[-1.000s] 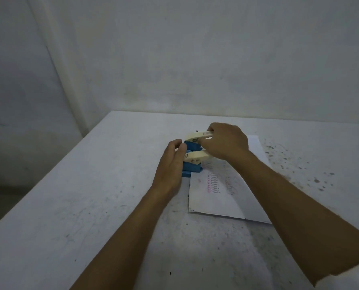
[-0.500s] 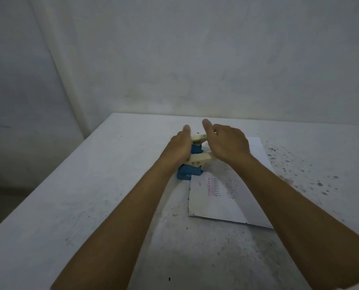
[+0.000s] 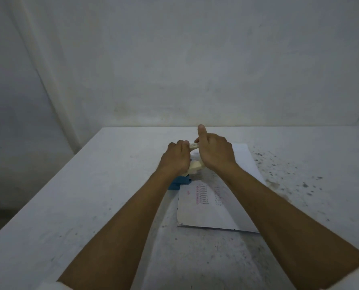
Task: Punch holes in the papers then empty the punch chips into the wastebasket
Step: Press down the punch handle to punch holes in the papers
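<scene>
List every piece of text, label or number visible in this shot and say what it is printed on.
Nothing here can be read.
Paper: a column of short printed lines in red and dark ink, plus a small red mark to their left; too small and blurred to read.
Hole punch: a small marking on the upper cream lever near the left hand and right hand; too blurred to read.
Table and wall: no text, only specks and stains.

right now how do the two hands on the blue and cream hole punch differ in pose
The left hand is curled over the blue and cream hole punch from its left side, fingers bent down; the right hand comes from the right with its thumb sticking straight up. The left hand sits beside the white printed paper; the right hand is above it. Both touch the punch's cream handle.
</scene>
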